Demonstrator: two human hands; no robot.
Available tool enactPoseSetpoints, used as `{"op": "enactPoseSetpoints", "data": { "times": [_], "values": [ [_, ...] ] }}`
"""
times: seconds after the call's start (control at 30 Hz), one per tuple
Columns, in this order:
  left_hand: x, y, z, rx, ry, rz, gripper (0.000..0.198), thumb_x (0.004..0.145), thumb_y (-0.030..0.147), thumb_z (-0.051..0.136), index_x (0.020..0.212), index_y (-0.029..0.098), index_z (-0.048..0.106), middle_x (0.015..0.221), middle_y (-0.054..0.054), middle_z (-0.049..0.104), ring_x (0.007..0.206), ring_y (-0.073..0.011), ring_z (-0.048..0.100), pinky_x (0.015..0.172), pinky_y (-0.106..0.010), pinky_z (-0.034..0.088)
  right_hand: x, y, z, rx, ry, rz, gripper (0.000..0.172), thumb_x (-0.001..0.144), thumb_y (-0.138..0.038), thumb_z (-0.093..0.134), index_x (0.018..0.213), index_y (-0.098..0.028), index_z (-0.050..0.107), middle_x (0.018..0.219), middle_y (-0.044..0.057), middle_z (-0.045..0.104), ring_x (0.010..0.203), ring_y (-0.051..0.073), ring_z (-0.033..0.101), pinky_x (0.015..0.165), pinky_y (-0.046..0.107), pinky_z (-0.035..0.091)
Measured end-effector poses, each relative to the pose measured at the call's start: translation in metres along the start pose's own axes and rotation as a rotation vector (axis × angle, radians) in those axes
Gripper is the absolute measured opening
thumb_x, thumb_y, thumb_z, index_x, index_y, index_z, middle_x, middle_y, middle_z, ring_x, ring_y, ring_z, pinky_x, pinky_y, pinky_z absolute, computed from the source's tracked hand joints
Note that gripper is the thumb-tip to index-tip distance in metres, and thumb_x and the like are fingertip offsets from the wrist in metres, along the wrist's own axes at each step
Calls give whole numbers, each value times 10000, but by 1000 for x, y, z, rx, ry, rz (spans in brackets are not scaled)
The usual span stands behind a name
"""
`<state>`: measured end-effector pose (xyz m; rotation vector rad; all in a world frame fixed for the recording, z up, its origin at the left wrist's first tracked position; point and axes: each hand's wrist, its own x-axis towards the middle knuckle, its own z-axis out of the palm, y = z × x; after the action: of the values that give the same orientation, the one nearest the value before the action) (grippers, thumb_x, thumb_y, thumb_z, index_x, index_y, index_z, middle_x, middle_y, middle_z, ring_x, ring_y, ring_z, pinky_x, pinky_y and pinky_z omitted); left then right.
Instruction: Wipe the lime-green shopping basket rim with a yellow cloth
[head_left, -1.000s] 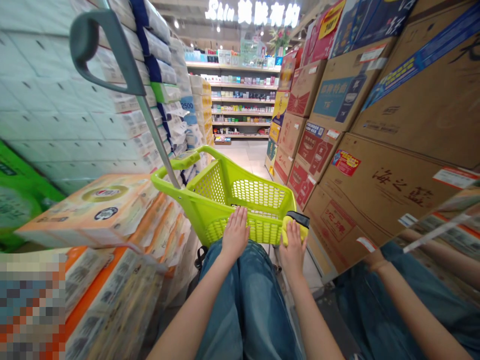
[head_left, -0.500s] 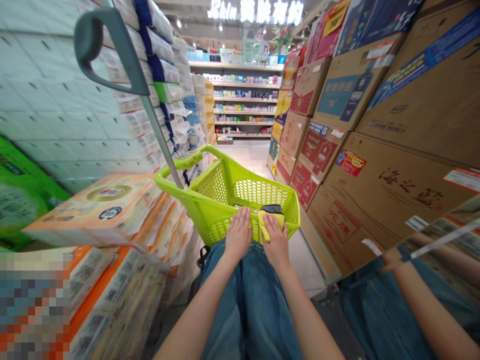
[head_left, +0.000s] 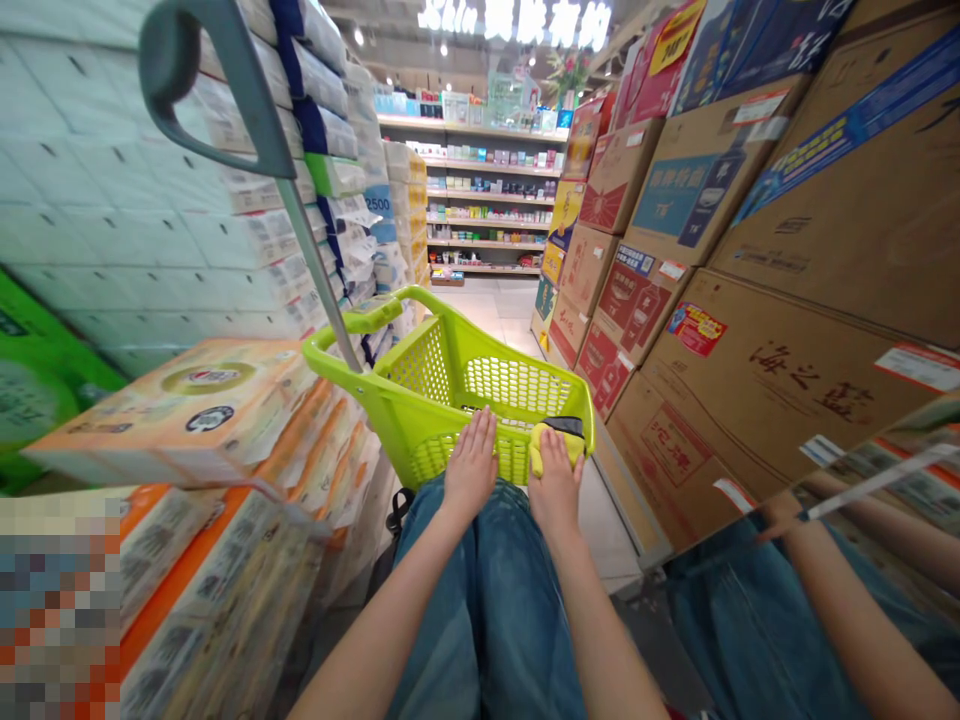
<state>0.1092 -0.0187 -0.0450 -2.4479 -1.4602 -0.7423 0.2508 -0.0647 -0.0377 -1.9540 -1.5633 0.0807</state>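
A lime-green shopping basket (head_left: 517,385) with perforated walls stands on the floor just past my knees. Its grey pull handle (head_left: 274,150) rises on a metal pole at the left. My left hand (head_left: 472,462) lies on the near side of the basket, fingers stretched flat and holding nothing. My right hand (head_left: 555,478) grips a yellow and dark grey cloth (head_left: 564,428) against the near rim, close to the basket's right corner. Part of the cloth is hidden under the fingers.
Packs of paper tissue (head_left: 187,385) are stacked at the left, beside a tall wall of white packs (head_left: 112,180). Cardboard cartons (head_left: 795,390) rise on the right, with a reflective panel (head_left: 862,560) low in front. Shelves (head_left: 487,195) of goods cross the aisle's far end.
My right hand and the cloth have slid a little to the right along the basket's rim. My left hand stays flat on the basket side.
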Motion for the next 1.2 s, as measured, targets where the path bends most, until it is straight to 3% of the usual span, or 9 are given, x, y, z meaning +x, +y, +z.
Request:
{"op": "enactPoseSetpoints", "data": {
  "times": [0.13, 0.23, 0.37, 0.53, 0.63, 0.77, 1.0, 1.1, 1.2],
  "values": [
    [0, -2, 1, 14, -17, 2, 693, 874, 128, 393, 1520, 89, 146, 1607, -100, 172, 1491, -204, 92, 1199, -400, 229, 9, -40, 11, 16, -78, -138, 635, 824, -118, 393, 1458, -154, 385, 1525, 77, 387, 1442, 204, 273, 1199, 489, -3],
    [0, -2, 2, 14, -18, 2, 686, 874, 124, 384, 1519, 92, 154, 1607, -94, 177, 1490, -202, 98, 1200, -394, 229, 9, -44, 14, 12, -81, -184, 646, 829, -110, 386, 1471, -175, 364, 1529, 64, 383, 1445, 192, 264, 1202, 481, 10],
    [-1, 0, 2, 12, 3, -9, 707, 876, 159, 413, 1524, 100, 138, 1604, -98, 193, 1490, -212, 103, 1198, -404, 229, -3, -7, 8, -14, -49, -231, 663, 844, -99, 353, 1493, -229, 311, 1556, 39, 335, 1454, 173, 239, 1193, 512, -7],
    [-1, 1, 2, 12, 6, -7, 719, 882, 182, 419, 1530, 107, 120, 1603, -88, 203, 1489, -215, 113, 1200, -398, 218, -15, 62, -8, 33, 37, -56, 588, 905, -193, 323, 1489, -257, 312, 1553, 61, 338, 1444, 206, 268, 1164, 600, 15],
    [-1, 1, 3, 2, 12, -13, 721, 882, 181, 416, 1532, 106, 113, 1602, -90, 207, 1490, -216, 109, 1201, -404, 215, -14, 75, -12, 78, 59, 39, 554, 919, -253, 318, 1472, -257, 351, 1537, 67, 367, 1430, 225, 301, 1156, 625, 33],
    [-1, 2, 6, -18, 30, -23, 740, 872, 173, 425, 1533, 108, 98, 1596, -104, 222, 1490, -219, 109, 1197, -419, 226, -9, 41, -4, 45, 97, 140, 588, 890, -211, 324, 1478, -194, 346, 1540, 90, 356, 1447, 247, 259, 1156, 622, 85],
    [-1, -1, 2, -21, 20, 5, 724, 855, 112, 388, 1528, 116, 121, 1585, -113, 253, 1484, -209, 141, 1186, -426, 262, 3, -40, 16, 49, -51, -126, 638, 834, -123, 377, 1470, -175, 370, 1542, 57, 358, 1454, 207, 243, 1200, 504, 2],
    [-1, -1, 1, -4, 15, 7, 716, 859, 131, 401, 1524, 110, 136, 1584, -112, 258, 1486, -207, 134, 1190, -415, 252, 5, -34, 14, 56, -67, -203, 631, 844, -114, 371, 1468, -206, 373, 1529, 42, 386, 1440, 181, 275, 1204, 484, 23],
    [-1, 0, 1, -9, 25, 0, 728, 865, 171, 423, 1527, 105, 126, 1583, -114, 259, 1485, -219, 139, 1194, -418, 238, 1, -3, 7, 25, -35, -242, 652, 841, -102, 370, 1478, -240, 349, 1534, 35, 379, 1436, 172, 282, 1201, 483, 62]
  ]
}}
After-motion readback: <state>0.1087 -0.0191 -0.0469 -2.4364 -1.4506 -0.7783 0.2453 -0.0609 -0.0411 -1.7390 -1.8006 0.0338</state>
